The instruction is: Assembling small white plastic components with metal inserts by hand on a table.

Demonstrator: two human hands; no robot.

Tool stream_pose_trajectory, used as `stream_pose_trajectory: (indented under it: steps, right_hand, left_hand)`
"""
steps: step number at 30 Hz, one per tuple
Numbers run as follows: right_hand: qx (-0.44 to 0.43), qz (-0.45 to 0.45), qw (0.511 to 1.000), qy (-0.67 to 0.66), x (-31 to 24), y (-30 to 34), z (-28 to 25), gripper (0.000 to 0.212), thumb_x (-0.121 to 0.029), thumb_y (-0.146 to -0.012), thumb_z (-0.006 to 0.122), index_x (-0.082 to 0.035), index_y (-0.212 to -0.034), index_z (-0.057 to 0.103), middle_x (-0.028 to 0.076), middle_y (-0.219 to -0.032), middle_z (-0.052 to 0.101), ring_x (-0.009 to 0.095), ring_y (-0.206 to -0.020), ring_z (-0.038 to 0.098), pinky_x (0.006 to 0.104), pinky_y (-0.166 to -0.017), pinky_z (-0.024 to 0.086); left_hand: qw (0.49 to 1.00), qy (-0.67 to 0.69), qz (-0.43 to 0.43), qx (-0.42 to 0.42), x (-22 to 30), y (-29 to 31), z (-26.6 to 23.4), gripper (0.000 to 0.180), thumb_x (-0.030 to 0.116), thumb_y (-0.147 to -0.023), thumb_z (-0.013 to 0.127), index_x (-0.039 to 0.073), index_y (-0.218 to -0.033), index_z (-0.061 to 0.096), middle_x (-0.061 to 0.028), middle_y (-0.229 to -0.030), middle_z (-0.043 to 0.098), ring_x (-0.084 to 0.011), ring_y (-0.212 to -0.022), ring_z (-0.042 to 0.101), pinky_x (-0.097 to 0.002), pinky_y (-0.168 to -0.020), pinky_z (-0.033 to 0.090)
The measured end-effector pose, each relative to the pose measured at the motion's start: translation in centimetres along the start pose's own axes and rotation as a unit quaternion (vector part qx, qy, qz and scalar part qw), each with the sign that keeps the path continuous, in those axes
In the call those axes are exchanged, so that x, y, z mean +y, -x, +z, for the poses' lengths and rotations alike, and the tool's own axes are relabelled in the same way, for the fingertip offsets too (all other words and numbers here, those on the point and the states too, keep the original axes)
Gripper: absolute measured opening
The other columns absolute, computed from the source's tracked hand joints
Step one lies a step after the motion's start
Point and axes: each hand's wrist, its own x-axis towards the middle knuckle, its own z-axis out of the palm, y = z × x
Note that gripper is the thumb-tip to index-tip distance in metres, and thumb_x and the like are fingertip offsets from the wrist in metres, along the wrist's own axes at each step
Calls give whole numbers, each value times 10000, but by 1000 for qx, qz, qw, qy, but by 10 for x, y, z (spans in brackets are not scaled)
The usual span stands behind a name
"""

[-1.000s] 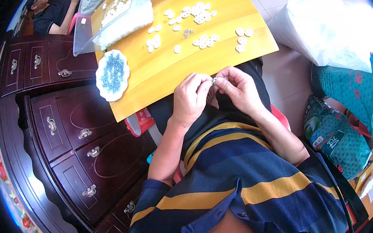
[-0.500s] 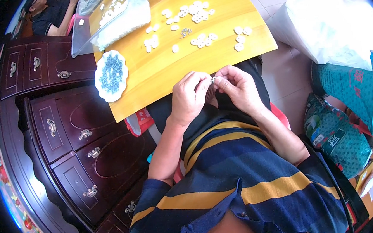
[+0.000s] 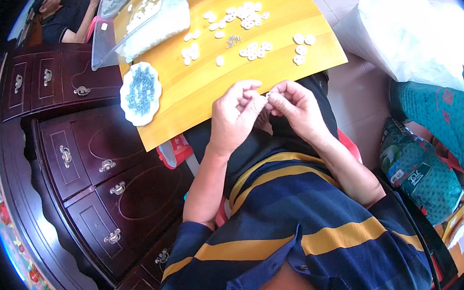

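Just past the table's near edge, above my lap, my two hands come close together. My right hand [image 3: 292,105] is closed in a pinch, thumb against forefinger, on a small white piece; its exact kind is too small to make out. My left hand [image 3: 236,112] has its fingers loosened and apart, with the thumb tip close to the right fingertips. Ahead on the yellow wooden table [image 3: 185,102] lie several round white plastic pieces with holes [image 3: 249,15] and a small heap of grey screws [image 3: 233,41].
A white scalloped dish [image 3: 125,101] of bluish screws stands at the table's left, with a clear bin [image 3: 158,33] of white pieces behind it. Dark drawers [image 3: 107,149] line the left. A white sack [image 3: 397,28] and teal bags [image 3: 442,112] stand right. Another person [image 3: 67,19] sits far left.
My left fingers have opened and lifted away from the small white piece, which stays pinched in my right hand. The whole view has shifted slightly.
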Motion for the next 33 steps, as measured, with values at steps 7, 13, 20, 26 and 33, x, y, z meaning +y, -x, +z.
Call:
stream_pose_trajectory:
  steps: [7,13,20,26,33]
  right_hand:
    - [11,15,999,-46,-7,1,-3,116,-161,-1018,618,-48,-1004,637,18,-867,675,62,-767,615,199,-731,505]
    - [9,15,998,-55,-9,1,-2,132,-175,-1017,620,-45,-1002,637,23,-874,677,60,-769,614,202,-734,504]
    - [5,33,998,-62,-9,1,-2,139,-188,-1017,622,-51,-1004,639,21,-877,679,57,-773,616,201,-737,506]
    - [-8,35,997,-73,-6,3,-4,139,-194,-1017,622,-57,-1006,637,19,-878,680,58,-765,617,204,-734,506]
    - [70,42,988,-129,-3,-5,-22,106,-168,-1004,621,-65,-1017,637,38,-892,682,87,-743,625,226,-721,509]
  left_hand:
    - [943,-287,68,154,-14,-53,-43,194,138,-914,705,-2,-1048,694,-134,-885,691,-198,-742,671,-297,-675,531]
    - [864,-458,132,162,-37,-69,-46,181,201,-917,682,51,-1015,709,-139,-972,699,-340,-866,681,-420,-764,543]
    - [857,-461,172,153,-43,-69,-45,91,131,-930,656,50,-966,674,-148,-907,686,-286,-772,681,-386,-696,526]
    - [930,-318,128,132,-50,-47,-40,67,66,-954,580,30,-965,635,-152,-856,667,-326,-793,671,-398,-707,520]
    - [986,-59,51,146,-47,3,-18,141,63,-1000,539,8,-1087,634,-58,-875,692,-90,-780,641,-236,-709,510]
